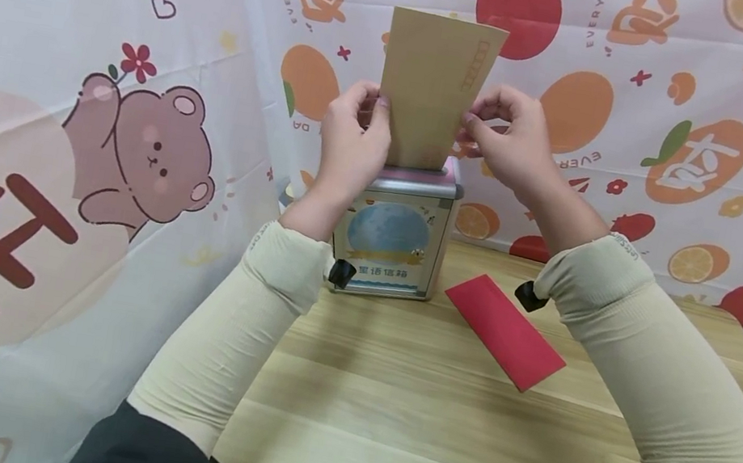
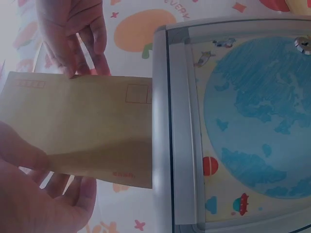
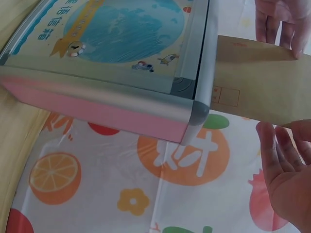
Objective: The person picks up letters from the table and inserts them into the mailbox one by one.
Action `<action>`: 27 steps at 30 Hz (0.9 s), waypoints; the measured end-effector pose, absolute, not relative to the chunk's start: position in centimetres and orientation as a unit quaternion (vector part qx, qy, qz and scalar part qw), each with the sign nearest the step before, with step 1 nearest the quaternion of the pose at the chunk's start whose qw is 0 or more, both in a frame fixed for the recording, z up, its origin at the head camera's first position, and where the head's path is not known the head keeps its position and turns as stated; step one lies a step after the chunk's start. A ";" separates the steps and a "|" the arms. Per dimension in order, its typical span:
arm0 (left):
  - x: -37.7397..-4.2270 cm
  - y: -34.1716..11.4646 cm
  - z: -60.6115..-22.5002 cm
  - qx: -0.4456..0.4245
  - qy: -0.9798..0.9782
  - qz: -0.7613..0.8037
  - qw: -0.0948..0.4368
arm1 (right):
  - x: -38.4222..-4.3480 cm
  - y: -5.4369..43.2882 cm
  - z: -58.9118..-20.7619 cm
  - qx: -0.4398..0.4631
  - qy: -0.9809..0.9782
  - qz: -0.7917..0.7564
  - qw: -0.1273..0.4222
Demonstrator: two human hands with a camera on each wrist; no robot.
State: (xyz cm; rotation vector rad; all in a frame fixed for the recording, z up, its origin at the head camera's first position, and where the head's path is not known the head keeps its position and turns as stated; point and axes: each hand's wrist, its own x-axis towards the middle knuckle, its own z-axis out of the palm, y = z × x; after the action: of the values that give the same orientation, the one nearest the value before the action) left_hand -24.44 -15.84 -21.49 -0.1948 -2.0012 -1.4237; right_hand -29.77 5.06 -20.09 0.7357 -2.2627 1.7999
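Observation:
A brown paper envelope (image 1: pixel 432 90) stands upright over the letter box (image 1: pixel 442 227), its lower end at the slot in the pink top and hidden past the silver rim. My left hand (image 1: pixel 356 135) pinches the envelope's left edge between thumb and fingers. On the opposite edge my right hand (image 1: pixel 514 137) pinches it too, thumb on the near side. From the left wrist, the left hand (image 2: pixel 53 194) shows at the bottom left and the right hand (image 2: pixel 75 29) across the paper. The right wrist view shows the right hand (image 3: pixel 294 179) with fingertips at the envelope (image 3: pixel 262 80).
On the wooden table (image 1: pixel 386 406), a red envelope (image 1: pixel 505 332) lies flat to the right of the letter box. A fruit-print cloth (image 1: pixel 660 91) hangs behind, and a pale cloth with a bear (image 1: pixel 156 154) stands on the left. Each wrist wears a small black camera (image 1: pixel 341 273).

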 end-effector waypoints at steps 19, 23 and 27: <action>-23.5 -14.2 -24.3 -0.081 -0.753 -0.588 0.285 | -28.9 7.9 -21.9 0.224 -0.824 0.514 0.081; -22.1 -12.6 -25.9 -0.081 -0.731 -0.636 0.235 | -28.9 9.3 -23.7 0.220 -0.834 0.501 0.067; -21.4 -11.0 -28.7 -0.092 -0.741 -0.637 0.193 | -29.1 11.3 -25.9 0.209 -0.844 0.491 0.057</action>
State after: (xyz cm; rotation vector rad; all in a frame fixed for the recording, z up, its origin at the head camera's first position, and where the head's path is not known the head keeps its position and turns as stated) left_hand -21.36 -10.97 -28.73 -0.2595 -2.0784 -1.7882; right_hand -29.12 11.29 -25.86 0.6333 -2.5591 1.4874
